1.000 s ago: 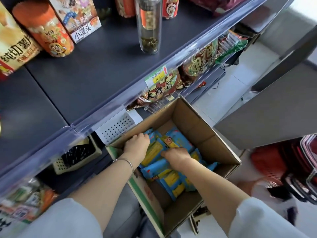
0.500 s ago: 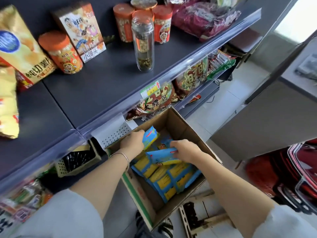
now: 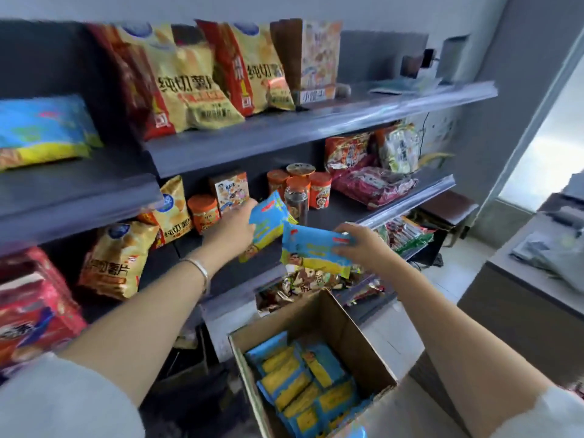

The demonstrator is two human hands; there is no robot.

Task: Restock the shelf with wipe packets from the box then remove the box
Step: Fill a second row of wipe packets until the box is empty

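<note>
A: Left hand clasps one wipe packet, right hand another, both raised toward the middle shelf.

B: Why two? Likely fewer trips. More packets lie in the box below.

Pale grey-white short sleeves cover both upper arms; a thin silver bangle, slightly blurred, circles the left wrist.

Bare middle shelf ahead; glass jar, orange cans behind.
</note>
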